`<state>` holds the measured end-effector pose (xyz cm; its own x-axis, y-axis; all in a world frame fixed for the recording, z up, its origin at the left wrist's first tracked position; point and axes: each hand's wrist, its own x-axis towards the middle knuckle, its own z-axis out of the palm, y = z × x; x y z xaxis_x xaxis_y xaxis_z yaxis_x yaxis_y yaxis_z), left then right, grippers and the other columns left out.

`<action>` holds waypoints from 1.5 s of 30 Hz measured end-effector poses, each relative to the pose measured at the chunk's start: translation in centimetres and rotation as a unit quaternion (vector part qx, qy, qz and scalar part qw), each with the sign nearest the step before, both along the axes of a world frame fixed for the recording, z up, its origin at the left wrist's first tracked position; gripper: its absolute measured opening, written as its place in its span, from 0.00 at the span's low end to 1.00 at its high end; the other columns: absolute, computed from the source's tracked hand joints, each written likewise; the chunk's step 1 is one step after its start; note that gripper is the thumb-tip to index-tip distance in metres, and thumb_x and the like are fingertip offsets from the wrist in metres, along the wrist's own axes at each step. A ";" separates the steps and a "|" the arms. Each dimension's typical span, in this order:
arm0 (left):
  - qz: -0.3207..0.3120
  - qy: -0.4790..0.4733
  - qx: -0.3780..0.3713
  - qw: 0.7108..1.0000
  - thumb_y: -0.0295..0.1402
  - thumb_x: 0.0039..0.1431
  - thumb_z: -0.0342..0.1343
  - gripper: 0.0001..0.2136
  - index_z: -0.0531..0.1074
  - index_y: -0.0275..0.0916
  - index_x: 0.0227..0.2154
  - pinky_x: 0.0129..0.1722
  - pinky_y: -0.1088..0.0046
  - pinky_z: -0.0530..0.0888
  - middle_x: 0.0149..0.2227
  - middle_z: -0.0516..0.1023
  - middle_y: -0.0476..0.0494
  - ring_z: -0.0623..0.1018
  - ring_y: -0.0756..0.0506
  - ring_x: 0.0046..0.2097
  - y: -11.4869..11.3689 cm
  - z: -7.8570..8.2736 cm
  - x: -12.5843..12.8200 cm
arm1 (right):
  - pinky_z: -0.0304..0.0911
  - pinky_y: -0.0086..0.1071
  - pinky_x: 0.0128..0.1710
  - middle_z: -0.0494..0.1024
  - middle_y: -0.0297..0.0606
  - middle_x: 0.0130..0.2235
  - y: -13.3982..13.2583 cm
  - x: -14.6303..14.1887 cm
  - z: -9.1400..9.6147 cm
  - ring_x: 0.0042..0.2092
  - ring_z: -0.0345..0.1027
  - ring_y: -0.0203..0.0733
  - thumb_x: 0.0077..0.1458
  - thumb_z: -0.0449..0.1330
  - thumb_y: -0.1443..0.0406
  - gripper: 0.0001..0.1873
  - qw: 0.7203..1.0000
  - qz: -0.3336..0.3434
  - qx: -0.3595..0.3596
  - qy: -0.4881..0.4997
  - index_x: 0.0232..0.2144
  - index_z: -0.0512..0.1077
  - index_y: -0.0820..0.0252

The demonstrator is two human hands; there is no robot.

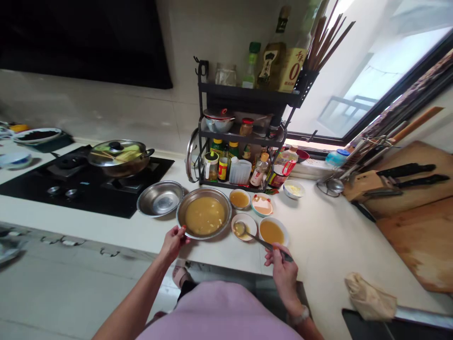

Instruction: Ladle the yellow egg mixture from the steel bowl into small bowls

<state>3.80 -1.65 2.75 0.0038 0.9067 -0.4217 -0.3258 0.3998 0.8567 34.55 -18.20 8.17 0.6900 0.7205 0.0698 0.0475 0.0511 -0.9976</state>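
Observation:
My left hand (174, 242) is closed on the near-left rim of a wide metal bowl (180, 210) that holds yellowish-brown liquid. My right hand (282, 261) grips the dark handle of a ladle (239, 229); its head is in or just over a small white bowl (252, 222) with a little liquid at the bottom. To the right of that stands a white bowl (286, 232) of the same brownish liquid. Behind are another small bowl (231, 197) of liquid and a patterned small bowl (254, 208). An empty metal bowl (155, 196) touches or nearly touches the wide bowl's left side.
A lidded pan (122, 163) sits on the black cooktop (106, 198) at the left. Behind the bowls rises a black rack (247, 92) with bottles and jars. A knife block (359, 182), cutting boards (421, 236) and a beige cloth (370, 295) are at the right.

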 end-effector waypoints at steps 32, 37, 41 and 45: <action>0.008 -0.009 -0.005 1.000 0.34 0.47 0.64 0.14 0.63 0.38 0.22 0.17 0.80 0.68 0.16 0.69 0.55 0.70 0.54 0.16 -0.1 0.4 0.4 | 0.70 0.30 0.21 0.74 0.32 0.24 5.8 -3.9 3.1 0.20 0.68 0.35 0.61 0.56 0.59 0.10 0.984 0.121 0.104 -0.076 0.39 0.71 0.60; 0.014 -0.014 -0.006 1.000 0.35 0.47 0.65 0.14 0.62 0.38 0.21 0.18 0.80 0.69 0.16 0.69 0.55 0.70 0.54 0.16 -0.1 0.7 0.4 | 0.72 0.29 0.24 0.77 0.42 0.40 5.1 -4.2 2.4 0.32 0.73 0.38 0.62 0.53 0.67 0.12 0.929 0.238 0.169 -0.227 0.44 0.74 0.55; 0.030 -0.033 -0.028 0.999 0.38 0.53 0.61 0.14 0.64 0.37 0.22 0.19 0.79 0.71 0.16 0.70 0.52 0.72 0.53 0.19 -1.1 0.9 0.2 | 0.72 0.30 0.25 0.76 0.43 0.43 3.6 -2.1 3.0 0.32 0.72 0.38 0.62 0.53 0.69 0.14 0.926 0.201 0.193 -0.253 0.46 0.74 0.54; 0.045 -0.052 -0.112 0.991 0.38 0.60 0.55 0.15 0.65 0.36 0.22 0.19 0.80 0.70 0.17 0.70 0.49 0.73 0.53 0.19 -4.1 0.7 1.2 | 0.72 0.31 0.26 0.76 0.37 0.34 1.5 0.3 3.1 0.27 0.70 0.35 0.62 0.54 0.66 0.11 0.960 0.114 0.138 -0.216 0.43 0.75 0.56</action>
<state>4.95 -5.80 3.42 -0.0182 0.7891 -0.6140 -0.4510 0.5416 0.7094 34.82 -16.69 11.29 0.3806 0.7623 0.5235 0.4103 0.3682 -0.8343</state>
